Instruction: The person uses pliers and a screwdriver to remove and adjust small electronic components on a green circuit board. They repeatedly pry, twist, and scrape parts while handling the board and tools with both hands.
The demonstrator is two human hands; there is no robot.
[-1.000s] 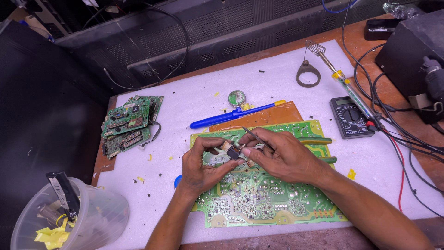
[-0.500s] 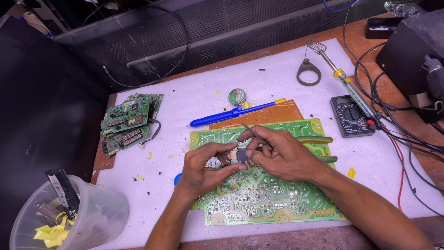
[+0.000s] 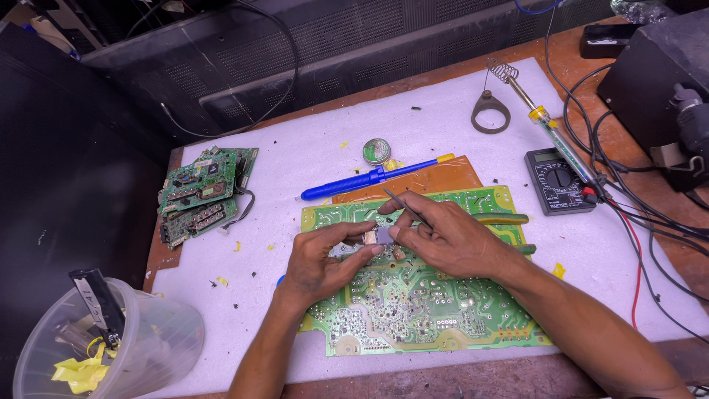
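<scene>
Both hands pinched one small grey component [image 3: 384, 235] between their fingertips, left hand [image 3: 319, 260] from one side, right hand [image 3: 450, 240] from the other; the right also carried thin tweezers [image 3: 408, 207]. Component sat just above the large green circuit board [image 3: 413, 310] (beneath the grip). Judged light, rigid and easily dropped; its edges looked the safest hold. Blue desoldering pump [image 3: 354, 182] lay beyond the grip.

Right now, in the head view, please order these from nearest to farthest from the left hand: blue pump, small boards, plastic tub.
From the left hand:
1. Blue pump, just beyond, on the mat.
2. Small boards, far left.
3. Plastic tub, near-left corner.
</scene>
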